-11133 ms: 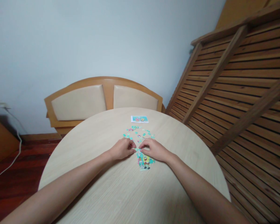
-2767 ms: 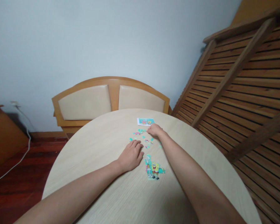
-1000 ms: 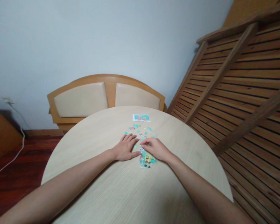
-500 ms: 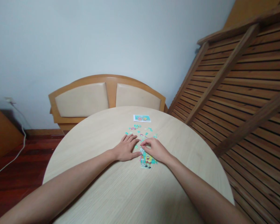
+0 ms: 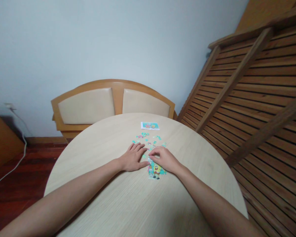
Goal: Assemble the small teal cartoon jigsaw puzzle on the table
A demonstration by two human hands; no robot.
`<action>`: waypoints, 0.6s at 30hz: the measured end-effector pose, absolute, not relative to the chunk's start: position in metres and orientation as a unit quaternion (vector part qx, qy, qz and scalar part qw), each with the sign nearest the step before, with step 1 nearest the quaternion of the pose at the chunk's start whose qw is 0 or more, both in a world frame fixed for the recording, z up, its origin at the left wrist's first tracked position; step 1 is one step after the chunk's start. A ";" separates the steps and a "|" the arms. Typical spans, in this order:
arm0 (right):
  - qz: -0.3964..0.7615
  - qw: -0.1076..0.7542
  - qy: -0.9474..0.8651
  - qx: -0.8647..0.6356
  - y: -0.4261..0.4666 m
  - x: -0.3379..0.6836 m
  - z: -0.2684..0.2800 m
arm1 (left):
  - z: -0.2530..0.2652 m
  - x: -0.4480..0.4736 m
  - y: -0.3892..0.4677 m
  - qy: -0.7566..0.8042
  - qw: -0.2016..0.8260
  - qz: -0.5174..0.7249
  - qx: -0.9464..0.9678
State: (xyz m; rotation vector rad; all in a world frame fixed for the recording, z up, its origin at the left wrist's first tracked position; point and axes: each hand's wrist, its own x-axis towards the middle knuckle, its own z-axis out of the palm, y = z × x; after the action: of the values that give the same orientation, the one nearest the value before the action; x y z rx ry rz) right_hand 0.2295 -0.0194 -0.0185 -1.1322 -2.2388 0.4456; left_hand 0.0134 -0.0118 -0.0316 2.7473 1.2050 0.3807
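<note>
A partly joined jigsaw puzzle (image 5: 156, 170) with a yellow cartoon figure and a second, paler figure lies on the round table. My left hand (image 5: 132, 158) rests flat on the tabletop left of it, fingers spread, its thumb tip at the puzzle's left edge. Over the puzzle's upper right part, my right hand (image 5: 165, 159) is closed in a pinch, thumb and forefinger at the upper edge on a small puzzle piece that the fingers mostly hide. Loose puzzle pieces (image 5: 145, 134) in teal and pink are scattered beyond both hands.
A printed picture card (image 5: 150, 125) lies farther back on the round table (image 5: 108, 204). Behind the table stands a wooden headboard (image 5: 117, 98) with cream panels. Leaning on the right is a slatted wooden frame (image 5: 256, 95). A white cable (image 5: 24, 154) hangs at the left.
Almost nothing differs. Both hands hold the same places and poses; the view has shifted very slightly.
</note>
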 end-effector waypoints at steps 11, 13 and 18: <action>0.153 0.281 -0.856 -0.406 -0.016 0.232 -0.022 | -0.029 0.014 -0.013 0.398 0.054 0.124 0.907; 0.149 0.281 -0.856 -0.408 -0.016 0.232 -0.022 | -0.029 0.014 -0.013 0.398 0.058 0.126 0.907; 0.150 0.279 -0.855 -0.410 -0.018 0.232 -0.020 | -0.031 0.013 -0.013 0.396 0.064 0.137 0.906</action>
State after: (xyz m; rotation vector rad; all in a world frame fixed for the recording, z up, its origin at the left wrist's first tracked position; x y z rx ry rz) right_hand 0.2318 -0.0176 -0.0199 -1.1012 -2.2947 0.4015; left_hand 0.0135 -0.0127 -0.0306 2.7354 1.1955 0.4136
